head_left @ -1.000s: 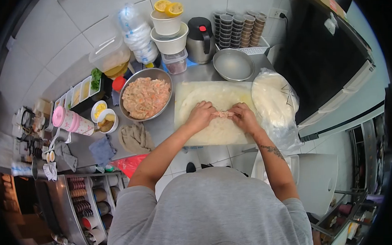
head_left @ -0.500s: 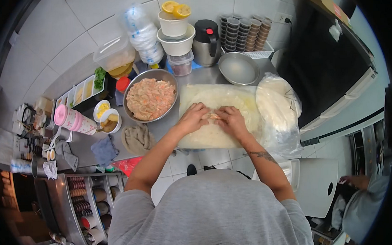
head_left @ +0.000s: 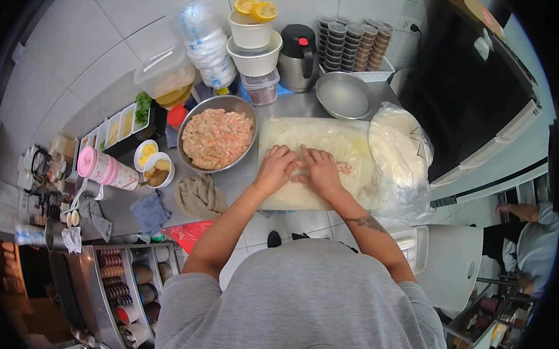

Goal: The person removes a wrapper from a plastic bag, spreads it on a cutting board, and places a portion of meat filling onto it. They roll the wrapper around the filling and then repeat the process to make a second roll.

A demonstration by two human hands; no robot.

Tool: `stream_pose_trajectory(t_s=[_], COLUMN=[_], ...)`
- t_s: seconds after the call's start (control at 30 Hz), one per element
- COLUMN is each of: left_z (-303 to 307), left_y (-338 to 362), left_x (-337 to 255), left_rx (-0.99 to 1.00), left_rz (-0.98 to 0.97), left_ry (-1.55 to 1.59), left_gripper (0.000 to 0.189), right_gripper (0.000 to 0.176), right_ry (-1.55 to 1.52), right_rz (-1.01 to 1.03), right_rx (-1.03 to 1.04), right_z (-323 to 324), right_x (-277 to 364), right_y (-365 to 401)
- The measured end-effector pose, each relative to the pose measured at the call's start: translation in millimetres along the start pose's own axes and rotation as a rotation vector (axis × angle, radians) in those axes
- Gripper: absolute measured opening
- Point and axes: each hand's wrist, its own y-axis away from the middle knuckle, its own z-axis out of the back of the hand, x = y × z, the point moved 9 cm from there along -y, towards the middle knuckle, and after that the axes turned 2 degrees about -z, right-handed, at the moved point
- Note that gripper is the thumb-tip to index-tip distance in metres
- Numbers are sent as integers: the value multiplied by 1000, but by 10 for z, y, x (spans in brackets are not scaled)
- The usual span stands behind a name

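A thin, pale round wrapper point(head_left: 351, 151) lies on the white cutting board point(head_left: 280, 201), with a strip of meat filling point(head_left: 345, 167) showing at its right. My left hand point(head_left: 275, 171) has its fingers curled on the wrapper's left part. Close beside it, nearly touching, my right hand point(head_left: 321, 173) is bent over the wrapper and covers part of the filling. The fingertips hide the exact fold. Up and to the left stands a metal bowl point(head_left: 255, 144) heaped with minced meat mixture point(head_left: 218, 138).
Right of the board lies a plastic bag of stacked wrappers point(head_left: 398, 144). Behind are a round metal pan point(head_left: 344, 95), a steel jug point(head_left: 297, 61) and stacked tubs point(head_left: 256, 62). Cloths point(head_left: 199, 197) and a pink tumbler point(head_left: 108, 169) sit left. Another person point(head_left: 538, 238) is at far right.
My right hand has moved left, closer to my left hand, uncovering filling at its right. My left hand stays near its place on the wrapper. The other person's arm has moved up.
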Motion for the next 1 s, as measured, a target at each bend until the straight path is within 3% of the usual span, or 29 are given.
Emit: stream_pose_trajectory(t_s=[0.17,0.3,0.5,0.63,0.7,0.8,1.0], left_z=[158,18,-7,-221,-190,-124,-200], left_y=[-29,-79,-158,-163,-163,-162,-142], left_x=[-34,-65,-136,-126,-109,-139,-107], left_rx=[-64,-10,-5,91,49,4,90], left_rz=[26,14,1,9,-4,-6,-6], left_ry=[52,-2,14,-71,-63,-3,-55], left_gripper=[12,12,13,13,14,14,13], right_gripper=[58,48,33,27,26,23,25], right_ry=[-215,-317,-381,-392,-419,-311,-240], right_rz=[-103,-231,-316,-289,-283,-107,-63], right_rx=[-36,43,-29,-21,-4,-143,-24], right_z=[618,666,640,538,556,762,369], right_x=[-450,-846,-1023,-1054,-1038,-771,-663], right_y=[222,458,521,557,523,418,259])
